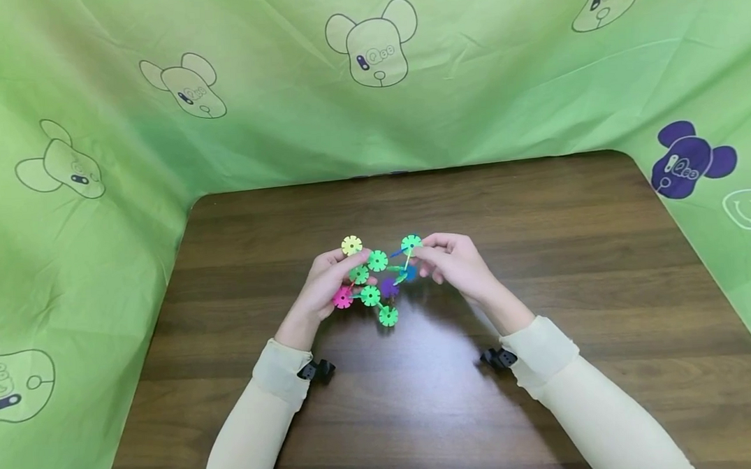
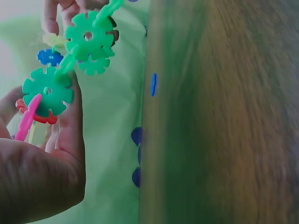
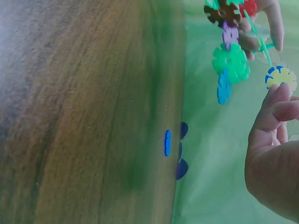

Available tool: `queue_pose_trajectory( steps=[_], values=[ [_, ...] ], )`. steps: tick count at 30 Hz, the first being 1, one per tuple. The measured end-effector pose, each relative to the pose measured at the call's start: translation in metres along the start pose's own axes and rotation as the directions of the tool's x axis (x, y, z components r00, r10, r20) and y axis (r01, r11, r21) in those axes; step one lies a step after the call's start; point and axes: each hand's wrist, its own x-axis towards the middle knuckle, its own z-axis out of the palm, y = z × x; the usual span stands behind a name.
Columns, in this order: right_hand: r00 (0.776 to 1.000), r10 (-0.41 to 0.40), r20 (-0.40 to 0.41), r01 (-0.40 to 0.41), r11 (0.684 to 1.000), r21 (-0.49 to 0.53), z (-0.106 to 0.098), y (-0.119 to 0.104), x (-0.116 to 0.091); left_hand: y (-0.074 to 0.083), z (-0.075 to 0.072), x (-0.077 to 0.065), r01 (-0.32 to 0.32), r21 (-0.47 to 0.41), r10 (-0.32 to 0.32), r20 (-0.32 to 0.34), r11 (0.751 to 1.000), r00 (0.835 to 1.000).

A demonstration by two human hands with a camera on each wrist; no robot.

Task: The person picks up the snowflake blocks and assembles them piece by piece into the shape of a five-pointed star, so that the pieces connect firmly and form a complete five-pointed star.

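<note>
A chain of interlocking notched plastic discs [image 1: 370, 295], mostly green with pink, purple, blue and yellow ones, is held up over the table between both hands. My left hand [image 1: 321, 282] grips its left side, thumb along the top near a green disc [image 1: 377, 261] and the yellow disc [image 1: 351, 245]. My right hand [image 1: 457, 264] pinches the right end beside another green disc [image 1: 411, 244]. In the right wrist view, its fingertips meet a pale yellow disc [image 3: 284, 77] with blue showing behind it. Brown [image 3: 222, 14] and red [image 3: 249, 7] discs also show there.
A single blue disc [image 2: 153, 84] lies on the table toward its far edge in the wrist views. Dark wood-grain table [image 1: 383, 416] spreads beneath the hands. Green printed cloth [image 1: 283, 126] hangs along its back and sides.
</note>
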Motion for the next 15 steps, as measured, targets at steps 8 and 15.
queue_pose_trajectory(
  steps=[8, 15],
  values=[
    [0.999, -0.017, -0.036, 0.018, 0.999, 0.048, -0.001, 0.003, -0.002, 0.000, 0.015, 0.006, -0.013, -0.043, 0.012, -0.029, 0.999, 0.999],
    [0.998, -0.030, -0.053, 0.033, 0.998, 0.055, -0.001, 0.003, -0.004, -0.001, 0.021, 0.009, -0.047, -0.042, 0.046, -0.031, 0.998, 0.998]
  ],
)
